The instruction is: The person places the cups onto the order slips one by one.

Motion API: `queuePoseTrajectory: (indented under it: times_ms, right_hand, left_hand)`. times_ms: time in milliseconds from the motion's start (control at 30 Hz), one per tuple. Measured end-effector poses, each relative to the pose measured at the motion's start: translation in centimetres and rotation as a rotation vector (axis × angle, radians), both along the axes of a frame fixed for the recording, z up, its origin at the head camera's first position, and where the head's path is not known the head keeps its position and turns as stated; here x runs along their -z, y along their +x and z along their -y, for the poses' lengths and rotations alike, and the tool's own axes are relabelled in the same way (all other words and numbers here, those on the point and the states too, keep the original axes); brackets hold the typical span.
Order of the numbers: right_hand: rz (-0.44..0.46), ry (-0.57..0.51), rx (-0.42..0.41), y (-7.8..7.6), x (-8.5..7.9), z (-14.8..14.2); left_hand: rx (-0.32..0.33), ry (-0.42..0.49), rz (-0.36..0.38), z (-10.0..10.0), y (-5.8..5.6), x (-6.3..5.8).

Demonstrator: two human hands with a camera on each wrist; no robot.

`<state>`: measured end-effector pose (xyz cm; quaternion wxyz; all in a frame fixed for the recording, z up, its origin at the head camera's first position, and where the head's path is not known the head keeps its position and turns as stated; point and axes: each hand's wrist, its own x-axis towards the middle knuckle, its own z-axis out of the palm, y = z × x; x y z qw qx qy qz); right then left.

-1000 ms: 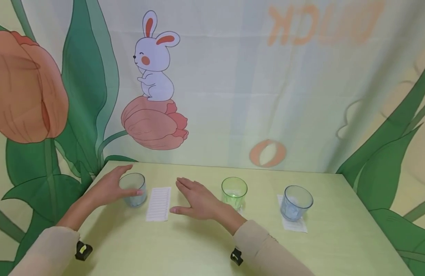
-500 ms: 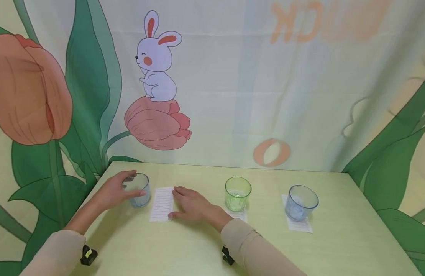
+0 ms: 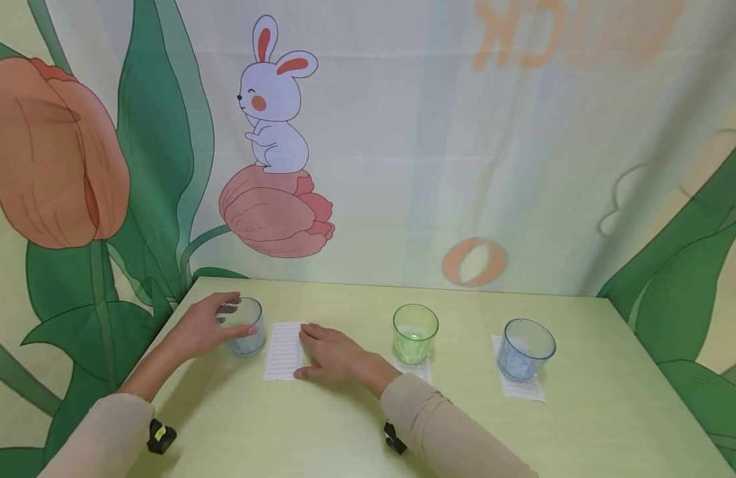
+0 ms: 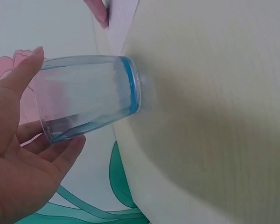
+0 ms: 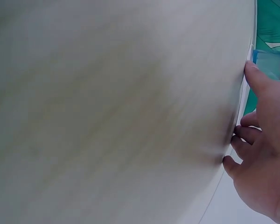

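In the head view my left hand (image 3: 194, 328) holds a clear bluish drinking glass (image 3: 252, 340), upright at the left of the table. The left wrist view shows the thumb on one side of this glass (image 4: 93, 88) near the rim and curled fingers on the other. Just right of it lies a lined white paper slip (image 3: 282, 355). My right hand (image 3: 333, 355) rests palm down, fingertips and thumb at the slip's right edge. In the right wrist view the right hand's fingers (image 5: 240, 147) touch the tabletop, loosely bent, holding nothing.
A green glass (image 3: 414, 342) stands on a paper slip (image 3: 420, 370) right of my right hand. Farther right a blue glass (image 3: 519, 362) stands on another slip (image 3: 525, 390). Behind the pale table (image 3: 320, 425) hangs a printed curtain (image 3: 379, 146) with a rabbit and tulips.
My right hand has come down and left to the slip's right edge. My left fingers have closed in on the glass. The whole view has shifted slightly.
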<state>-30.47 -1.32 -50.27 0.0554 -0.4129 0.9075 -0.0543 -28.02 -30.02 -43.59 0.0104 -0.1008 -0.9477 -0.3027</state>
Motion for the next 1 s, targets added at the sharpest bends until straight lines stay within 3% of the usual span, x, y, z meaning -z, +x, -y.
queuePoseTrajectory:
  times_ms: [367,633,1000]
  right_hand:
    - [0.03,-0.029,0.002,-0.2,-0.2,-0.3]
    - [0.032,-0.041,-0.003,-0.3,-0.1,-0.2]
    - [0.043,-0.02,-0.004,-0.2,0.0,-0.3]
  left_hand:
    - [0.086,0.055,-0.016,-3.9,-0.4,-1.0]
    - [0.112,0.062,0.004,-5.4,-0.9,-0.5]
    - [0.089,0.078,0.041,-5.8,-0.8,0.5]
